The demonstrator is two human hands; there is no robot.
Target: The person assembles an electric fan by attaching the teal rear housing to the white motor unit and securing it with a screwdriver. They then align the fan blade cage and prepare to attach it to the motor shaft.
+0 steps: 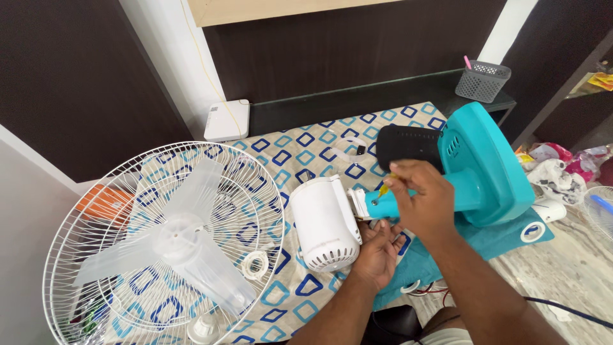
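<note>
Head view: hands at a teal fan stand (485, 166).
Right hand (421, 201) pinching a screwdriver (385, 187); left hand (378, 249) cupped under the white motor housing (324, 223).

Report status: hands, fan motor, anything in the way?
Right hand grips a yellow-handled screwdriver at the teal fan neck. Left hand supports beneath the white motor housing. White wire fan guard lies clear, left.

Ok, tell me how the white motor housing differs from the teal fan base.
The white cylindrical plastic motor housing is plain white and rounded; the teal plastic fan base is teal, broad and flat. The housing lies on the patterned cloth, steadied underneath by the left hand; the base stands tilted on edge. Both are plastic with vent slots.
</note>
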